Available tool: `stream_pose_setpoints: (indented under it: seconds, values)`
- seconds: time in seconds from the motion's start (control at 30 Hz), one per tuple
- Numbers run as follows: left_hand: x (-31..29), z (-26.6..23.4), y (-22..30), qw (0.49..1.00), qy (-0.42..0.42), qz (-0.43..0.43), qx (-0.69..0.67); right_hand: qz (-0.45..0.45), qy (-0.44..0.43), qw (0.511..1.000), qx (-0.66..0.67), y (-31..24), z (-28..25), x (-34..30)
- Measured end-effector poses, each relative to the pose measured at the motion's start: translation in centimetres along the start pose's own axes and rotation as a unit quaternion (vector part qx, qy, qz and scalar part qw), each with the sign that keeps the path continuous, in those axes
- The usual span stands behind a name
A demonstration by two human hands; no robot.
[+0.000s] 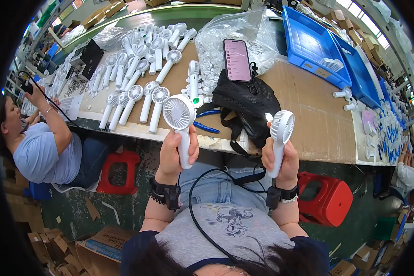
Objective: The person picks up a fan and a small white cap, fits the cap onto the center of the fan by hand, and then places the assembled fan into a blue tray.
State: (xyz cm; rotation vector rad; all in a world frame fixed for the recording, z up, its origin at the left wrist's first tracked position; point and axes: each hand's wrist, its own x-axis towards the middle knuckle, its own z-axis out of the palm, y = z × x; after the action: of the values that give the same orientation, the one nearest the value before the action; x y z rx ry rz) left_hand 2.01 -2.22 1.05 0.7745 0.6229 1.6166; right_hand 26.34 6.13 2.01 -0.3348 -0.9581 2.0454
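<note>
Grey shirt: showing nearest, below the black mesh bag.
Left hand: gripping one white fan, left of the bag.
Right hand: gripping another white fan, at the bag's lower right.

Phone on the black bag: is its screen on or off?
On: the phone shows a lit pink screen with small rows.

White fans (two); one per hand

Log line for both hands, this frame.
left hand: grips white fan | right hand: grips second fan | more fans: laid out ahead-left
</note>
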Motion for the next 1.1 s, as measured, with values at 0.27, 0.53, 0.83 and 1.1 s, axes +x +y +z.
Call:
stream_pose_setpoints:
  seconds: [0.27, 0.53, 0.83, 1.1]
  values:
    - [-0.2, -0.3, 0.0, 1.0, -0.004, -0.002, 0.013, -0.015, 0.014, 1.0, 0.016, 0.3, -0.4, 0.0]
    - [0.0, -0.3, -0.1, 1.0, 0.002, -0.006, 0.021, -0.013, 0.014, 1.0, 0.013, 0.5, -0.5, 0.2]
    - [0.0, 0.2, -0.8, 1.0, 0.01, -0.024, 0.016, 0.004, 0.005, 1.0, 0.004, 0.7, -0.7, 0.1]
    - [-0.1, 0.2, -1.2, 0.999, -0.002, -0.042, 0.028, 0.014, -0.002, 1.0, -0.003, 1.0, -0.8, 0.1]
